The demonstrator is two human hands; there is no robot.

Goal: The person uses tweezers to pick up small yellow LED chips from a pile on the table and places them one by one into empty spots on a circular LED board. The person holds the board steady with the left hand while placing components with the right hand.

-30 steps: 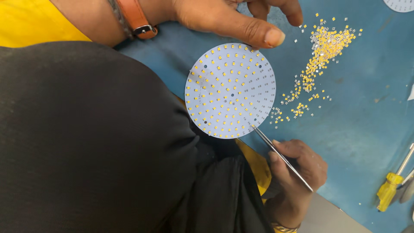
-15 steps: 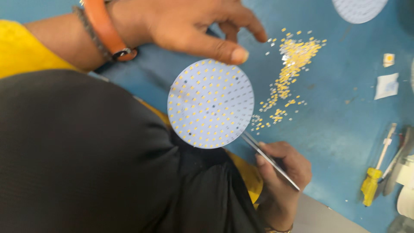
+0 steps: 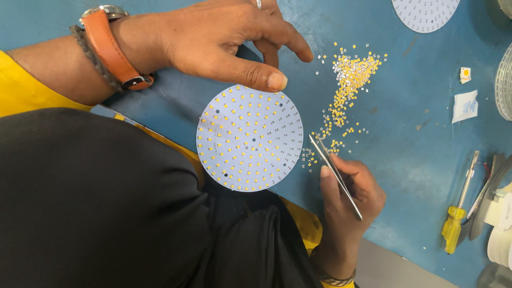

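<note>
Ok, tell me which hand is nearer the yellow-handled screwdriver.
Right. The right hand, holding tweezers, sits just left of the screwdriver in the picture. The left hand rests far off at the upper edge of the round white board.

The person wore a yellow sleeve (image 3: 21, 80) beneath a black garment (image 3: 96, 202). The left hand (image 3: 213, 37) carried a ring (image 3: 258, 4); its wrist bore an orange-strapped watch (image 3: 109, 45) beside a braided grey band (image 3: 93, 58). The right hand (image 3: 349, 205) had a thin bangle (image 3: 336, 278) at its wrist.
</note>
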